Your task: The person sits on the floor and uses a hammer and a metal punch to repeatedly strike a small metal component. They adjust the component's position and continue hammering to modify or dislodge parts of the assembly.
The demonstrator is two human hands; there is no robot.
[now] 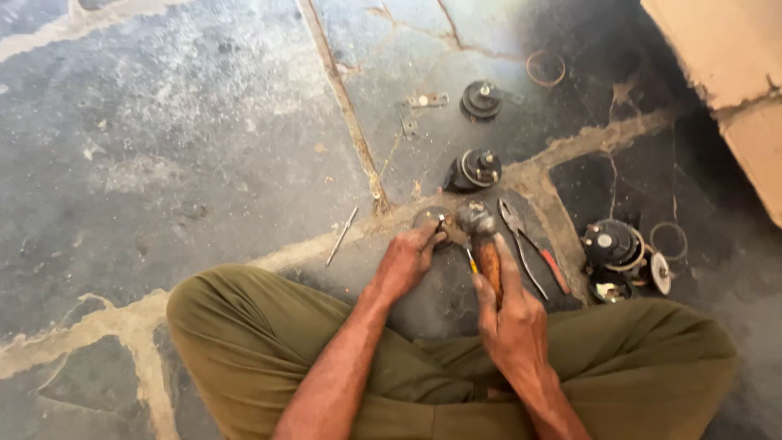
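Nearest the camera are the person's crossed legs in olive trousers [269,358], with both forearms reaching out over them to the cracked stone floor [163,163]. The right hand [509,318] is wrapped shut around the wooden handle of a hammer [486,261], forefinger laid along the shaft, the metal head just beyond the fingertips. The left hand [405,262] pinches a small round metal part [430,220] against the floor, thumb and fingers closed on its near rim; a thin yellow-handled tool [471,259] lies between the two hands.

For the striking to go well, the left fingertips should probably stay low on the rim, out from under the head, and the blows look best kept short with the part flat on the stone.

Just right of the right fingers lie red-handled pliers [533,253]; beyond the fingertips sit two black round horn-like units [474,169], further right more disassembled ones [611,244]. Left of the left fingers lies a thin metal rod [342,235].
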